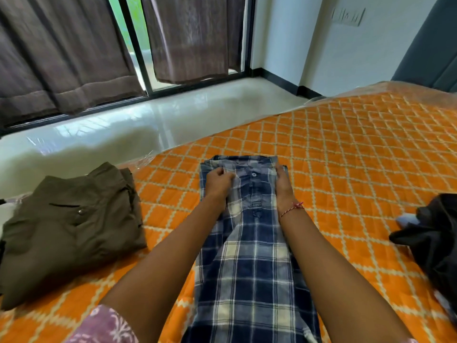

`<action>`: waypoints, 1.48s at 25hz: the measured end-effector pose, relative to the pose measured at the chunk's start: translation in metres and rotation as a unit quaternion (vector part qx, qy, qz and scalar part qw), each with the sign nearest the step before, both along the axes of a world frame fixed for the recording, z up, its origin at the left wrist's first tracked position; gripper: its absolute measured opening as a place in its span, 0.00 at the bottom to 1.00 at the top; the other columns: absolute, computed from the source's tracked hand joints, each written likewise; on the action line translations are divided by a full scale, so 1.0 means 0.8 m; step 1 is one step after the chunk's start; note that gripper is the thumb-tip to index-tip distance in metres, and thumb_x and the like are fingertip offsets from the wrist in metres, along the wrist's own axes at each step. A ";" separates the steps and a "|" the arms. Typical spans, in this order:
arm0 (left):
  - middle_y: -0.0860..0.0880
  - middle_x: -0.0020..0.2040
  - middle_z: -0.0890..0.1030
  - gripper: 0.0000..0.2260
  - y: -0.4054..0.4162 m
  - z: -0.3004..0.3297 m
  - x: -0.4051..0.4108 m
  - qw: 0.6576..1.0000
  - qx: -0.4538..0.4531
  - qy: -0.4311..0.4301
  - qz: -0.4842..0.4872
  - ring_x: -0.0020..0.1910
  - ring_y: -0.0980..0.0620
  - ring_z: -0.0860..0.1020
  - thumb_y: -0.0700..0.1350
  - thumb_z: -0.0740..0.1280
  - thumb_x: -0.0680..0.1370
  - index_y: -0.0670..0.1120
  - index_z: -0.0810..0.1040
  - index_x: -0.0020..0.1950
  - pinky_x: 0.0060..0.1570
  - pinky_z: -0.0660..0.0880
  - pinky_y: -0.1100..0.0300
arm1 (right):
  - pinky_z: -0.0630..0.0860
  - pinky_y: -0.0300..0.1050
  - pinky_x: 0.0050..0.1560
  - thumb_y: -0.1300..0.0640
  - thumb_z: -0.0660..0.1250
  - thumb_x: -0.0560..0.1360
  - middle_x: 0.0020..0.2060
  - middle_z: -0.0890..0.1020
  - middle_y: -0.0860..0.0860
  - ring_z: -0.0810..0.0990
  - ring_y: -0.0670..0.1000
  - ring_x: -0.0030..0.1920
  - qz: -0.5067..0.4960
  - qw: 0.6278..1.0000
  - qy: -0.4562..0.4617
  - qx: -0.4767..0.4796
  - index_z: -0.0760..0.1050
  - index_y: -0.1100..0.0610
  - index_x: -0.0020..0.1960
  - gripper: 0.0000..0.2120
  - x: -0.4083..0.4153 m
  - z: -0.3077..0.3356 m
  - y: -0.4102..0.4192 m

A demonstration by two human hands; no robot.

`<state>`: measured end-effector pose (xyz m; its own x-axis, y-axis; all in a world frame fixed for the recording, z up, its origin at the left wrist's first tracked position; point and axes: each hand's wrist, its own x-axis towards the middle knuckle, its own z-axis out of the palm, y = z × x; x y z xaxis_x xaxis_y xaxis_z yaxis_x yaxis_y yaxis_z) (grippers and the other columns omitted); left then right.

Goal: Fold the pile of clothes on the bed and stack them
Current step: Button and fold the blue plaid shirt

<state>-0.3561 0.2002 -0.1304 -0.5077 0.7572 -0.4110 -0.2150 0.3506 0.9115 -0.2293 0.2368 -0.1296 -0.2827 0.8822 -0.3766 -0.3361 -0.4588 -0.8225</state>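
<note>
Bed (346,154) carries 1 folded olive garment (69,226) at left, an unfolded dark heap (435,238) at right, and the plaid shirt (249,256) lying lengthwise between. Left hand (217,181) pinches its collar area, fingers curled; right hand (283,184) presses the opposite edge with straight fingers. Judged mid-fold: next, the lengthwise fold, then stacking.

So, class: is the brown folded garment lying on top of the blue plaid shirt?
No, the brown folded garment lies on the orange bedcover, apart from the blue plaid shirt, off to its left.
</note>
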 end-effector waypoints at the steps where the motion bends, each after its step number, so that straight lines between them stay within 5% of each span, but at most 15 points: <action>1: 0.38 0.56 0.77 0.16 0.004 0.006 -0.002 0.999 0.014 -0.037 0.011 0.48 0.43 0.75 0.35 0.62 0.78 0.38 0.72 0.66 0.44 0.72 0.53 | 0.79 0.39 0.29 0.55 0.56 0.82 0.30 0.84 0.51 0.83 0.49 0.30 0.006 1.000 0.000 0.021 0.75 0.61 0.52 0.13 0.000 0.001 0.011; 4: 0.43 0.44 0.77 0.14 0.014 0.005 -0.012 0.994 0.031 -0.108 -0.004 0.39 0.47 0.74 0.32 0.60 0.79 0.37 0.72 0.64 0.40 0.74 0.51 | 0.81 0.50 0.46 0.64 0.61 0.79 0.47 0.82 0.55 0.83 0.55 0.44 -0.018 0.998 -0.004 0.054 0.73 0.58 0.58 0.10 0.002 -0.007 0.039; 8: 0.48 0.52 0.72 0.20 0.003 -0.016 -0.008 0.995 -0.081 -0.027 -0.045 0.50 0.47 0.72 0.40 0.67 0.78 0.35 0.68 0.68 0.52 0.69 0.51 | 0.72 0.58 0.63 0.61 0.68 0.75 0.69 0.69 0.59 0.72 0.59 0.63 -0.023 0.977 -0.211 0.004 0.64 0.60 0.69 0.25 0.012 -0.036 0.036; 11: 0.43 0.65 0.71 0.27 -0.014 -0.022 -0.004 0.994 -0.071 0.031 -0.072 0.54 0.46 0.72 0.41 0.68 0.77 0.39 0.61 0.73 0.51 0.69 0.54 | 0.77 0.51 0.48 0.69 0.64 0.75 0.69 0.67 0.59 0.75 0.55 0.51 -0.037 0.951 -0.305 0.043 0.54 0.57 0.76 0.34 0.010 -0.029 0.018; 13: 0.43 0.64 0.72 0.23 -0.037 -0.021 -0.002 0.995 -0.061 0.044 -0.069 0.51 0.48 0.71 0.44 0.66 0.79 0.40 0.63 0.72 0.50 0.69 0.55 | 0.72 0.44 0.32 0.66 0.62 0.77 0.71 0.67 0.58 0.74 0.51 0.40 -0.058 0.922 -0.374 0.081 0.48 0.54 0.78 0.35 0.009 -0.015 -0.019; 14: 0.44 0.60 0.73 0.19 -0.054 -0.021 0.000 0.995 -0.067 0.039 -0.066 0.49 0.49 0.71 0.45 0.64 0.80 0.41 0.66 0.69 0.49 0.69 0.56 | 0.72 0.43 0.30 0.65 0.61 0.78 0.73 0.64 0.57 0.76 0.51 0.39 -0.059 0.908 -0.402 0.100 0.46 0.53 0.78 0.35 0.009 -0.013 -0.047; 16: 0.47 0.47 0.73 0.07 -0.096 -0.021 -0.001 0.993 -0.095 -0.005 -0.068 0.39 0.52 0.71 0.46 0.62 0.81 0.43 0.73 0.56 0.40 0.70 0.58 | 0.79 0.50 0.41 0.61 0.63 0.78 0.75 0.60 0.56 0.79 0.57 0.52 -0.042 0.891 -0.438 0.111 0.46 0.53 0.78 0.36 0.015 -0.014 -0.115; 18: 0.49 0.40 0.73 0.08 -0.146 -0.024 -0.003 0.987 -0.125 -0.040 -0.098 0.33 0.53 0.70 0.48 0.63 0.80 0.45 0.73 0.46 0.33 0.70 0.62 | 0.78 0.52 0.52 0.58 0.64 0.78 0.74 0.63 0.56 0.75 0.62 0.62 -0.033 0.882 -0.458 0.102 0.47 0.52 0.78 0.35 0.031 -0.021 -0.176; 21: 0.47 0.44 0.79 0.08 -0.226 -0.026 0.001 0.984 -0.121 -0.031 -0.126 0.42 0.51 0.77 0.48 0.63 0.80 0.45 0.76 0.46 0.43 0.76 0.61 | 0.73 0.53 0.60 0.54 0.64 0.78 0.71 0.68 0.56 0.71 0.60 0.67 -0.052 0.855 -0.488 0.167 0.51 0.51 0.77 0.33 0.063 -0.020 -0.270; 24: 0.48 0.33 0.75 0.09 -0.291 -0.018 0.010 0.995 -0.094 0.039 -0.023 0.31 0.52 0.73 0.44 0.62 0.80 0.44 0.74 0.41 0.28 0.69 0.66 | 0.71 0.59 0.63 0.41 0.59 0.76 0.64 0.74 0.54 0.72 0.56 0.65 0.014 0.734 -0.572 0.366 0.68 0.54 0.69 0.26 0.081 -0.006 -0.365; 27: 0.39 0.38 0.79 0.13 -0.350 -0.015 0.025 0.985 -0.134 0.107 0.031 0.40 0.38 0.78 0.54 0.65 0.78 0.47 0.74 0.39 0.38 0.72 0.53 | 0.69 0.60 0.61 0.30 0.59 0.67 0.56 0.77 0.52 0.74 0.53 0.58 0.152 0.629 -0.630 0.429 0.73 0.51 0.60 0.31 0.104 -0.016 -0.451; 30: 0.44 0.51 0.78 0.19 -0.400 0.003 0.064 0.964 -0.209 0.160 -0.016 0.49 0.41 0.77 0.58 0.68 0.74 0.45 0.72 0.55 0.49 0.77 0.47 | 0.70 0.60 0.55 0.39 0.75 0.53 0.50 0.79 0.53 0.77 0.55 0.52 0.230 0.554 -0.667 0.443 0.77 0.51 0.56 0.34 0.137 -0.022 -0.493; 32: 0.43 0.56 0.76 0.23 -0.407 0.013 0.086 0.968 -0.186 0.166 -0.026 0.50 0.42 0.77 0.48 0.70 0.75 0.43 0.66 0.65 0.48 0.78 0.48 | 0.76 0.50 0.39 0.57 0.82 0.50 0.41 0.78 0.52 0.79 0.55 0.39 0.190 0.571 -0.644 0.472 0.81 0.53 0.49 0.27 0.152 -0.010 -0.496; 34: 0.41 0.53 0.77 0.21 -0.406 0.022 0.104 0.976 -0.132 0.172 0.010 0.44 0.43 0.77 0.35 0.66 0.75 0.42 0.66 0.67 0.41 0.76 0.48 | 0.71 0.44 0.29 0.68 0.78 0.57 0.35 0.75 0.52 0.75 0.53 0.33 0.124 0.619 -0.599 0.493 0.81 0.57 0.44 0.17 0.161 0.023 -0.489; 37: 0.37 0.53 0.78 0.17 -0.407 0.036 0.126 0.984 -0.068 0.156 0.058 0.38 0.47 0.74 0.30 0.61 0.74 0.42 0.70 0.61 0.36 0.71 0.52 | 0.65 0.40 0.29 0.65 0.66 0.68 0.33 0.73 0.51 0.72 0.51 0.32 0.057 0.644 -0.569 0.508 0.79 0.58 0.42 0.06 0.177 0.062 -0.482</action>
